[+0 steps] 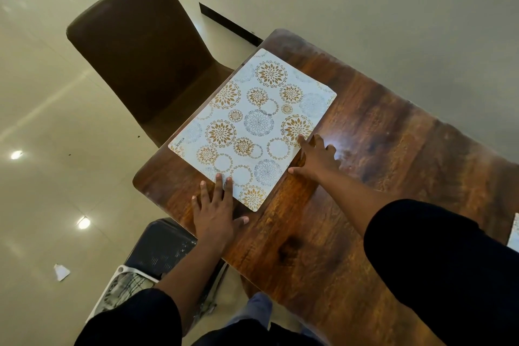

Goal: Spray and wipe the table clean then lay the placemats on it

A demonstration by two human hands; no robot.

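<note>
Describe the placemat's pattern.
Placemat: white with gold and grey floral circles, seen in the head view.

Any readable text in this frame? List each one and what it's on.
"KUBER": small grey print at the corner of the white rectangular placemat with gold and grey floral circles, on the side nearest the brown chair.
Nothing else is readable; the white-edged item by the dark stool shows only unclear markings.

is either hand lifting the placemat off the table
No, the placemat lies flat on the table, with the left hand and right hand spread at its edges.
</note>
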